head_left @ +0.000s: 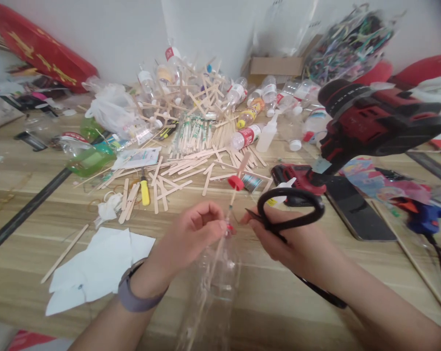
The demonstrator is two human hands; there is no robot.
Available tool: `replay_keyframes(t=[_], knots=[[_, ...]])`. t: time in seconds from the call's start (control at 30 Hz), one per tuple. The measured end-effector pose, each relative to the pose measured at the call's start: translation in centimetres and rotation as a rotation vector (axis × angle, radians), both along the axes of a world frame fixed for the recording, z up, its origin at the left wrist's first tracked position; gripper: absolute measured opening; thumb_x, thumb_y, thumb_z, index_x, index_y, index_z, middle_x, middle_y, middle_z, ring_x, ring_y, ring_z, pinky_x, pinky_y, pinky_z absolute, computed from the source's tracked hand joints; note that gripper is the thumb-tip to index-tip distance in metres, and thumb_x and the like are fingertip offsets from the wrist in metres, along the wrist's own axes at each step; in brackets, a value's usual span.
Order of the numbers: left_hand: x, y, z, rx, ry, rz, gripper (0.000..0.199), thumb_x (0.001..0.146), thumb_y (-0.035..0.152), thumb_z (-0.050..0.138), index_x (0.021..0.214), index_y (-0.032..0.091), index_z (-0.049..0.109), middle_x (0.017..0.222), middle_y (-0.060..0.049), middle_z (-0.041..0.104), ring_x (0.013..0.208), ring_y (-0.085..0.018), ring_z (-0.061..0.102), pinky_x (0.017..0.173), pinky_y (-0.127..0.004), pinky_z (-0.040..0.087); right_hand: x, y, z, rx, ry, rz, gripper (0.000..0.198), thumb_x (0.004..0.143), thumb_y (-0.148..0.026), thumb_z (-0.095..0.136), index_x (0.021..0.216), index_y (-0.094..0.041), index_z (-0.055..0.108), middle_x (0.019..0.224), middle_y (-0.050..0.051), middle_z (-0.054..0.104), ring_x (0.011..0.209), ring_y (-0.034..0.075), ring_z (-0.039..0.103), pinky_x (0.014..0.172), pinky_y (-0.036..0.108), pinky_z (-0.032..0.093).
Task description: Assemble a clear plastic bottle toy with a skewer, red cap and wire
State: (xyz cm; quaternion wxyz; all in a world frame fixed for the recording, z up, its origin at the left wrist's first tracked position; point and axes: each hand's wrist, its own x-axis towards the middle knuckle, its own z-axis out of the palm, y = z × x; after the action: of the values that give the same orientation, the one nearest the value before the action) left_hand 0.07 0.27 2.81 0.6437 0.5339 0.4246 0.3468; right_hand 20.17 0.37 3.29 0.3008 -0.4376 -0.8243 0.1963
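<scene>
A clear plastic bottle (220,278) lies in front of me, its neck pointing away. A thin wooden stick (233,199) runs through it and out past the neck, carrying a red bottle cap (236,183) and a flat wooden piece (243,163) at its tip. My left hand (196,229) is closed, thumb and forefinger pinched at the bottle's neck beside a second red part. Black-handled scissors (291,225) are held in my right hand (289,239). Its thumb and forefinger close together near the stick; whether they also pinch a thin wire or thread is unclear.
Loose craft sticks (183,168) and plastic bottles crowd the back. A red-and-black cordless drill (370,122) stands at the right, near a phone (359,209) and a glue gun (427,217). White paper (92,263) and a yellow screwdriver (144,191) lie at the left.
</scene>
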Motion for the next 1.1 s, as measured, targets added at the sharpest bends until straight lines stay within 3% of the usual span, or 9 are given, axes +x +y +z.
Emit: replay_keyframes(t=[0.13, 0.23, 0.4, 0.53, 0.63, 0.73, 0.9, 1.1], knots=[[-0.5, 0.3, -0.4, 0.005, -0.010, 0.058, 0.011, 0.080, 0.025, 0.058, 0.073, 0.018, 0.053, 0.066, 0.004, 0.053, 0.061, -0.009, 0.045, 0.058, -0.022, 0.034, 0.1, -0.4, 0.7, -0.013, -0.003, 0.010, 0.010, 0.092, -0.020, 0.049, 0.091, -0.018, 0.059, 0.072, 0.002, 0.067, 0.046, 0.010, 0.054, 0.048, 0.022, 0.045], [-0.6, 0.3, -0.8, -0.028, -0.051, 0.070, 0.011, 0.080, 0.026, 0.058, 0.075, 0.019, 0.052, 0.067, 0.004, 0.053, 0.062, -0.009, 0.045, 0.059, -0.022, 0.032, 0.1, -0.4, 0.6, -0.013, 0.024, 0.103, 0.014, 0.092, -0.017, 0.049, 0.086, -0.019, 0.061, 0.068, 0.000, 0.065, 0.056, 0.011, 0.061, 0.052, 0.020, 0.046], [-0.3, 0.1, -0.7, -0.130, -0.109, 0.103, 0.012, 0.079, 0.028, 0.057, 0.074, 0.018, 0.052, 0.066, 0.004, 0.055, 0.059, -0.009, 0.044, 0.057, -0.023, 0.031, 0.3, -0.7, 0.1, 0.014, 0.008, 0.110, 0.035, 0.092, -0.012, 0.043, 0.120, -0.024, 0.060, 0.094, 0.005, 0.073, 0.080, 0.016, 0.070, 0.065, 0.023, 0.051], [0.0, -0.3, -0.3, -0.160, -0.151, 0.126, 0.010, 0.078, 0.026, 0.059, 0.075, 0.018, 0.055, 0.072, 0.002, 0.061, 0.067, -0.011, 0.053, 0.065, -0.024, 0.037, -0.2, -1.6, -0.1, -0.009, -0.050, 0.010, 0.032, 0.091, -0.012, 0.043, 0.120, -0.018, 0.055, 0.075, 0.003, 0.073, 0.061, 0.016, 0.068, 0.054, 0.023, 0.048], [0.2, -0.5, -0.2, -0.151, -0.142, 0.118, 0.009, 0.080, 0.026, 0.059, 0.078, 0.018, 0.057, 0.079, 0.001, 0.064, 0.076, -0.013, 0.056, 0.070, -0.025, 0.039, -0.6, -2.0, 0.1, -0.095, -0.079, 0.019, 0.031, 0.091, -0.014, 0.044, 0.121, -0.019, 0.052, 0.062, -0.002, 0.068, 0.046, 0.013, 0.060, 0.047, 0.022, 0.044], [0.2, -0.5, -0.4, -0.106, -0.149, 0.104, 0.008, 0.081, 0.025, 0.057, 0.077, 0.019, 0.057, 0.074, 0.003, 0.059, 0.078, -0.013, 0.055, 0.073, -0.025, 0.039, -0.9, -2.0, 0.3, -0.196, -0.026, 0.058, 0.034, 0.093, -0.017, 0.045, 0.126, -0.023, 0.049, 0.068, -0.003, 0.070, 0.050, 0.012, 0.063, 0.050, 0.021, 0.046], [0.2, -0.5, -0.9, -0.084, -0.091, 0.115, 0.008, 0.081, 0.024, 0.055, 0.075, 0.019, 0.053, 0.071, 0.005, 0.048, 0.069, -0.011, 0.045, 0.066, -0.024, 0.036, -1.3, -1.9, 0.1, -0.259, 0.096, 0.060, 0.023, 0.093, -0.023, 0.048, 0.115, -0.022, 0.057, 0.094, 0.003, 0.073, 0.074, 0.015, 0.071, 0.062, 0.024, 0.053], [0.3, -0.5, -0.9, -0.094, -0.068, 0.105, 0.009, 0.080, 0.027, 0.055, 0.077, 0.019, 0.052, 0.070, 0.004, 0.047, 0.067, -0.012, 0.045, 0.063, -0.025, 0.035, -1.4, -1.9, -0.7, -0.324, 0.124, 0.020, 0.012, 0.091, -0.020, 0.049, 0.101, -0.022, 0.056, 0.084, 0.001, 0.069, 0.058, 0.013, 0.064, 0.052, 0.023, 0.049]])
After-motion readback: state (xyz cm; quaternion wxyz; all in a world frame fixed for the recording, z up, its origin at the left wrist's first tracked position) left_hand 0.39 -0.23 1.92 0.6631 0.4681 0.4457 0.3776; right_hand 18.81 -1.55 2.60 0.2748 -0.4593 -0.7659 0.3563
